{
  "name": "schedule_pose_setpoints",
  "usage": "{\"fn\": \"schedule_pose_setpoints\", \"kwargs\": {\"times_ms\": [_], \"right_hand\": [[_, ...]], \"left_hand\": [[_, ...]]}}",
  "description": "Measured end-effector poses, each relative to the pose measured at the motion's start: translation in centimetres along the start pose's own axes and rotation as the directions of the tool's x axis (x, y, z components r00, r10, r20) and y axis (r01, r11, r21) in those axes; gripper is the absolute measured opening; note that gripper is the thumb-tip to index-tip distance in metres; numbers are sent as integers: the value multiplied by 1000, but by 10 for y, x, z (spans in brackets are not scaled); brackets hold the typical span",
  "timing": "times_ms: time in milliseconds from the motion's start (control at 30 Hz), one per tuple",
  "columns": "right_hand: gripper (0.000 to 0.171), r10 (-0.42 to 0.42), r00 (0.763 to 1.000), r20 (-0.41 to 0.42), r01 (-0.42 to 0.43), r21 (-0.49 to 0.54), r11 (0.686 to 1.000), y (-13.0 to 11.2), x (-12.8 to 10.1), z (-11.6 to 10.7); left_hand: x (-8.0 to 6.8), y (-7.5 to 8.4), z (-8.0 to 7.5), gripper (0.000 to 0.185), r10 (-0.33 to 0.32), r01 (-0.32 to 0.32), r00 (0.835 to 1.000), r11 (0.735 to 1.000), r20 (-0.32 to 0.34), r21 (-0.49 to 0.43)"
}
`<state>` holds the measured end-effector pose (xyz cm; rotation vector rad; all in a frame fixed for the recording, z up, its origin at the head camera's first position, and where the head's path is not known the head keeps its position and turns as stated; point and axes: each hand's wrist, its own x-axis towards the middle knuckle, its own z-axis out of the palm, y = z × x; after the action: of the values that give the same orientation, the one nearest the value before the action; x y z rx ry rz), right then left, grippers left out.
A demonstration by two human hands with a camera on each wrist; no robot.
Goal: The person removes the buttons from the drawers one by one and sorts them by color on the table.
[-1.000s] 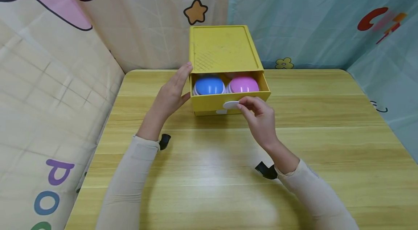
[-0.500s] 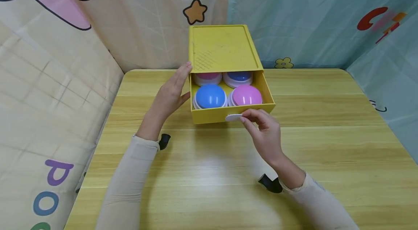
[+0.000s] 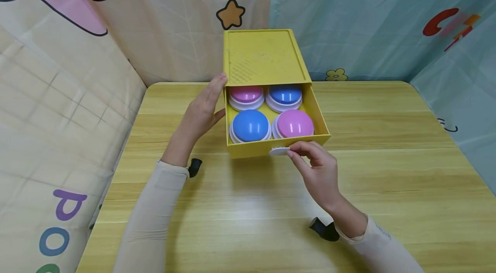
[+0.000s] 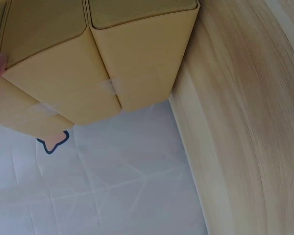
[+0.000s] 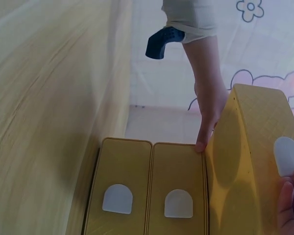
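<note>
A yellow drawer unit (image 3: 267, 55) stands on the table with its top drawer (image 3: 252, 151) pulled well out. Inside the drawer lie round dome buttons with white rims: a pink one (image 3: 246, 94) and a blue one (image 3: 286, 94) at the back, a blue one (image 3: 250, 125) and a pink one (image 3: 296, 123) in front. My right hand (image 3: 315, 169) pinches the white pull tab (image 3: 279, 151) on the drawer front. With fingers extended, my left hand (image 3: 201, 113) rests against the unit's left side. The right wrist view shows two closed lower drawers (image 5: 125, 161) with white tabs.
The wooden table (image 3: 240, 212) extends in front and to both sides. A patterned curtain (image 3: 348, 19) hangs right behind the unit, and another printed cloth (image 3: 69, 113) borders the left edge. Black wrist straps (image 3: 324, 230) show at my cuffs.
My right hand has drawn the top drawer toward me, uncovering the back pink and blue buttons. My left hand stays in place against the unit.
</note>
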<state>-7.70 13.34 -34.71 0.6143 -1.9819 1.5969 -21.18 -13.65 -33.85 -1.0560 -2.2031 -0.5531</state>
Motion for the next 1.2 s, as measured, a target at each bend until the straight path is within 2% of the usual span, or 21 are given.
{"fn": "schedule_pose_setpoints", "kwargs": {"times_ms": [633,800,933,1100,1200], "right_hand": [[31,-15,1000,-2,15,-40,999,-6,-23,-3],[29,-34,999,-13,33,-81,996,-7,-27,-3],[27,-49,998,-26,46,-117,992,-17,-25,-1],[24,-47,999,-19,46,-64,997,-28,-23,0],[18,-63,998,-16,64,18,998,-26,-24,-5]], "left_hand": [[0,0,0,88,-7,7,1000,1000,-6,-10],[0,-1,1,88,-11,11,1000,1000,-5,-9],[0,0,1,87,-14,14,1000,1000,-7,-4],[0,1,-1,86,-10,10,1000,1000,2,1],[0,1,-1,86,-5,5,1000,1000,5,-2]]}}
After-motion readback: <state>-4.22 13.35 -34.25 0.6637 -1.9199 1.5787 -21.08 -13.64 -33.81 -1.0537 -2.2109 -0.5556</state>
